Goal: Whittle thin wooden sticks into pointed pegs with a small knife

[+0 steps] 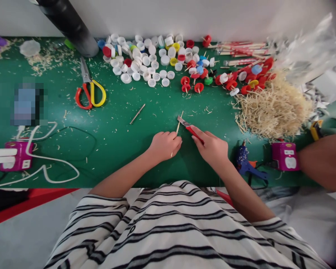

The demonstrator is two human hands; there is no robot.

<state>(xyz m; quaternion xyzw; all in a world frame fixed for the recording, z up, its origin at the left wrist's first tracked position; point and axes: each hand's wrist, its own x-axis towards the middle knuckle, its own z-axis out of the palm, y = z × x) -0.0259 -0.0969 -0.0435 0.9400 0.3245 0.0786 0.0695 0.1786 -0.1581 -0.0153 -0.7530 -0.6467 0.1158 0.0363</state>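
Left hand (pixel 165 145) grips a stick (pixel 177 129), middle hidden; right hand (pixel 215 148) grips a partly covered knife (pixel 192 129).

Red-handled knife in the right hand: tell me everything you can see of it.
The red-handled knife has a slim red handle and a silvery, metal-looking blade, which is exposed. The right hand grips the handle, hiding its rear part. It points forward and to the left, over the green tabletop. The blade's end overlaps the upper part of the thin pale stick held in the left hand; whether it cuts in is too small to tell.
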